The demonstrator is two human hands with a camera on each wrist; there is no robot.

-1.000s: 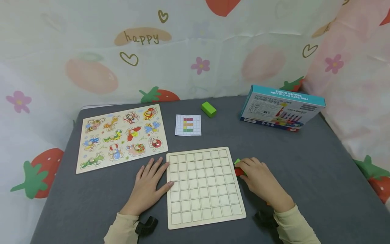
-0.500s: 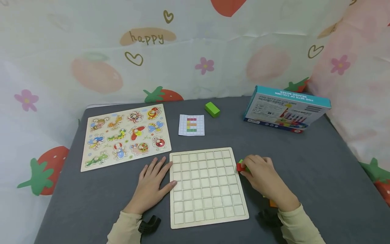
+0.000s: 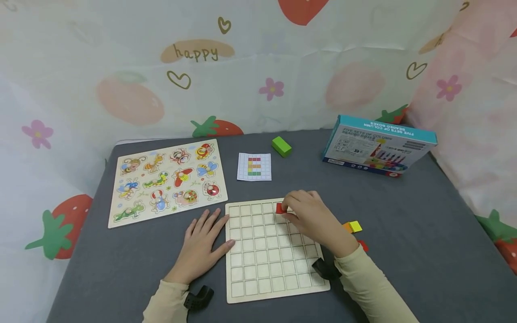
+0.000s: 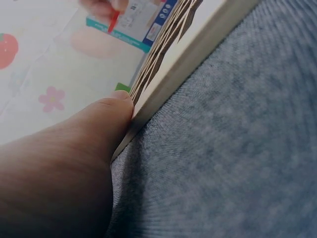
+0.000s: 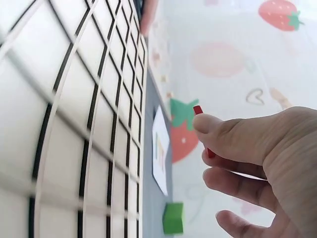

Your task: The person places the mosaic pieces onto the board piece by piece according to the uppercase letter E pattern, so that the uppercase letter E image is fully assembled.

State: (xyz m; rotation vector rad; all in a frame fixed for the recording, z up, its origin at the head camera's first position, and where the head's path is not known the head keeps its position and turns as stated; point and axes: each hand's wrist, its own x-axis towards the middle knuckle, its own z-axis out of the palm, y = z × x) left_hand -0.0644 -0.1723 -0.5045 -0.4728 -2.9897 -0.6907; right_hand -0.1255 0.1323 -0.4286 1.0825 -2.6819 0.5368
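A pale wooden board with a grid of square recesses lies on the table. My left hand rests at its left side, fingers spread; in the left wrist view the thumb touches the board's edge. Over the far rows of the grid, right of the middle, my right hand pinches a thin red square tile between thumb and finger. The right wrist view shows this red tile edge-on, above the board's surface. Part of the board's right side is hidden under the right hand and forearm.
Beyond the board lie a small gridded card with a coloured pattern and a green block. An insect puzzle board is at the left, a blue-topped box at the back right. Orange and yellow pieces lie beside the right forearm.
My right hand has gone from the pieces beside the board leftward to over its far rows, bringing the red tile. Orange and yellow pieces now show more fully. The left hand stays put.
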